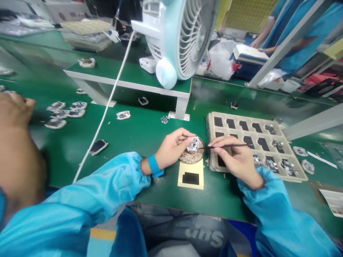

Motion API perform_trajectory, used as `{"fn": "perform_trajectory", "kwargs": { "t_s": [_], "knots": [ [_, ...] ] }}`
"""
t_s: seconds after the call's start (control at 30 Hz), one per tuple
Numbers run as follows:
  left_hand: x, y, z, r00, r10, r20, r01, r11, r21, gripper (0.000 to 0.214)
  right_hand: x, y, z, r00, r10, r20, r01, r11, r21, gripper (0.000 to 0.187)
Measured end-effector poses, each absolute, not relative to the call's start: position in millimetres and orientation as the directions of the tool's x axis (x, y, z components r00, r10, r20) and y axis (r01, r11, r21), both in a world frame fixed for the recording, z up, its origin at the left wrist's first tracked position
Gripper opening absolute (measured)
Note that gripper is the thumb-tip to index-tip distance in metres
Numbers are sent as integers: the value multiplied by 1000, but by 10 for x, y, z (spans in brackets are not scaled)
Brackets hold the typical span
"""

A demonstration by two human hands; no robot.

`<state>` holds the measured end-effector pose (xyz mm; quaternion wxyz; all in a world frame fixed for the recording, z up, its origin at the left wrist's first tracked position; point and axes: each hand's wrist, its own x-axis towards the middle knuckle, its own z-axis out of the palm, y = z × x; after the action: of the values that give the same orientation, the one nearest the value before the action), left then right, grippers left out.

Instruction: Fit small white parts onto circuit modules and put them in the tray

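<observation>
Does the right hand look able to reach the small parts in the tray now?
Probably yes: the right hand rests over the tray edge, nothing blocks the small parts, though it holds a thin tool.

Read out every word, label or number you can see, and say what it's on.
"uns": pale letters on the dark trousers, bottom edge.
White boxes, far left: print too blurred.
Paper sheet, right edge: too small.
Small part in left hand, thin tool in right hand: no readable marks.
</observation>
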<state>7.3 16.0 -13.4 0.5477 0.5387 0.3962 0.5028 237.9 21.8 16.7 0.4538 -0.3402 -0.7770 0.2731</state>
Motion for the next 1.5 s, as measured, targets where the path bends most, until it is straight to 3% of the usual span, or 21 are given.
{"fn": "perform_trajectory", "kwargs": {
  "t_s": [0.07, 0.17, 0.43, 0.9, 1.0, 1.1, 1.33, 1.43, 1.5],
  "knots": [
    [64, 163, -112, 176, 977, 123, -106, -105, 989, 27, 2418, 255, 171, -378, 796, 472, 204, 569, -796, 2],
    [59, 162, -96, 166, 979, 122, -103, -106, 989, 26, 2446, 271, 165, -383, 779, 496, 162, 585, -795, 3],
    [82, 145, -122, 154, 986, 60, -176, -32, 984, 26, 2357, 174, 143, -350, 664, 661, 393, 745, -539, 18],
    [76, 135, -103, 126, 990, 62, -173, -40, 984, 26, 2301, 148, 179, -374, 636, 675, 422, 765, -487, 18],
    [69, 141, -112, 134, 989, 69, -173, -45, 984, 28, 2310, 149, 152, -347, 671, 656, 414, 737, -534, 16],
    [52, 155, -127, 133, 989, 68, -168, -45, 985, 30, 2348, 174, 135, -314, 742, 593, 334, 670, -663, 10],
    [11, 171, -117, 133, 986, 96, -148, -76, 986, 30, 2412, 253, 152, -383, 813, 439, 191, 534, -823, 1],
    [0, 182, -102, 114, 991, 71, -116, -58, 992, 31, 2418, 250, 175, -324, 846, 424, 130, 484, -865, 11],
    [-6, 204, -103, 103, 993, 60, -107, -49, 993, 35, 2475, 269, 239, -231, 870, 437, 67, 462, -884, 28]
  ]
}}
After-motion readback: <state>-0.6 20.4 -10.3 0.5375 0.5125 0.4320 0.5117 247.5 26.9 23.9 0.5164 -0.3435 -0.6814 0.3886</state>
